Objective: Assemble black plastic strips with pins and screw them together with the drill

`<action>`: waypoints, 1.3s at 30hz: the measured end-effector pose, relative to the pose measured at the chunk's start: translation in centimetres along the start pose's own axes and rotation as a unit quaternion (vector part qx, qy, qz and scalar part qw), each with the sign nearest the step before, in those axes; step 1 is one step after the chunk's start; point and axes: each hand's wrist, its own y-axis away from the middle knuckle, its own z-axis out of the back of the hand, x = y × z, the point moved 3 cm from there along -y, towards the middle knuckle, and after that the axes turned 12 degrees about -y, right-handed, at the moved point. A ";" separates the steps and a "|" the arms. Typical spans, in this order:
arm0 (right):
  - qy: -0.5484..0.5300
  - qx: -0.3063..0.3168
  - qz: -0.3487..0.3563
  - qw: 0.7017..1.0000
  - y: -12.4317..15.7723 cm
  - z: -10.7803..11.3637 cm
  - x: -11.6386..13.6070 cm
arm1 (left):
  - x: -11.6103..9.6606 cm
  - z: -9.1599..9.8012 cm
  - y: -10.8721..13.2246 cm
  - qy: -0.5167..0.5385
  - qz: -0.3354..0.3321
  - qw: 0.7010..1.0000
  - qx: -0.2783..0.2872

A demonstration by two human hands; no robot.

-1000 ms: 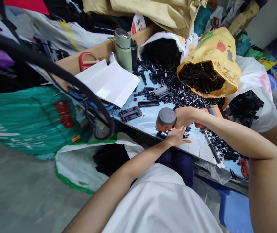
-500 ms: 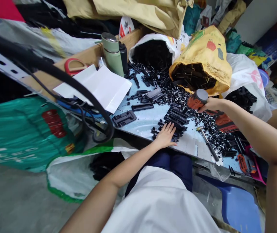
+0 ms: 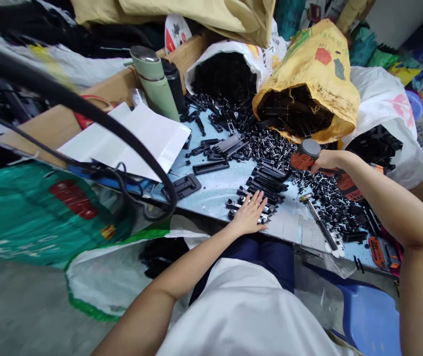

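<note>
My left hand [image 3: 249, 214] lies flat, fingers stretched, on a row of black plastic parts [image 3: 267, 179] near the front edge of the light blue table [image 3: 215, 188]. My right hand [image 3: 326, 160] is wrapped round the handle of an orange and grey power screwdriver [image 3: 305, 155], held above the pile of small black pieces [image 3: 326, 198] to the right of the row. A loose screwdriver bit with a metal shaft [image 3: 317, 220] lies on the table below that hand.
A yellow sack [image 3: 308, 84] and white sacks [image 3: 233, 69] of black parts stand at the back. A green flask [image 3: 154, 81], white sheets [image 3: 137, 141] and a black hose [image 3: 85, 111] are at the left. A green-edged bag [image 3: 111, 272] sits by my legs, a blue stool [image 3: 367, 316] at the right.
My right hand carried the power screwdriver from over the parts by my left hand up and to the right. My left hand stayed on the row of black parts.
</note>
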 end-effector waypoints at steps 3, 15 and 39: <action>-0.008 0.006 -0.016 1.000 1.6 -0.7 0.6 | -0.1 0.1 -0.3 0.000 0.005 1.000 0.007; 0.031 0.045 -0.018 0.998 3.7 -2.9 1.3 | -0.2 0.6 -0.3 0.003 0.009 1.000 0.019; 0.187 0.010 0.028 0.982 8.7 -5.5 4.4 | -0.4 0.3 -0.4 0.025 0.015 1.000 -0.010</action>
